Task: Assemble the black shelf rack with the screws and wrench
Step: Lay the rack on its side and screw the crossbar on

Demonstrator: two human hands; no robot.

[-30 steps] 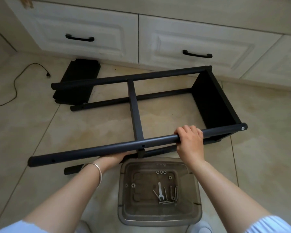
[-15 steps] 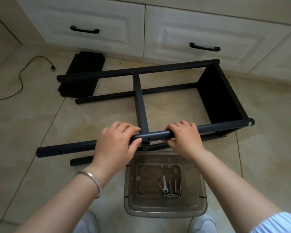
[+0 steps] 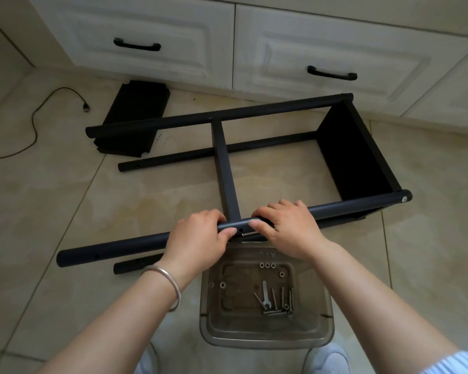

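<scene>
The black shelf rack (image 3: 357, 147) lies on its side on the tiled floor, one shelf panel fixed at its right end. Its near tube (image 3: 114, 251) runs left to right just in front of me. My left hand (image 3: 197, 236) and my right hand (image 3: 287, 228) both grip this tube, one on each side of the joint where the black crossbar (image 3: 226, 171) meets it. A small hole shows in the tube between my thumbs. Below my hands a clear plastic bin (image 3: 265, 338) holds a small wrench (image 3: 265, 295), several long screws (image 3: 283, 298) and washers (image 3: 267, 265).
A loose black shelf panel (image 3: 135, 117) lies on the floor at the back left, beside a black cable (image 3: 35, 122). White cabinet drawers (image 3: 322, 49) with black handles close off the far side. My shoes flank the bin at the bottom edge.
My left hand came up from under the near tube and now grips it from above beside the crossbar joint. My right hand slid left along the tube toward the joint.
</scene>
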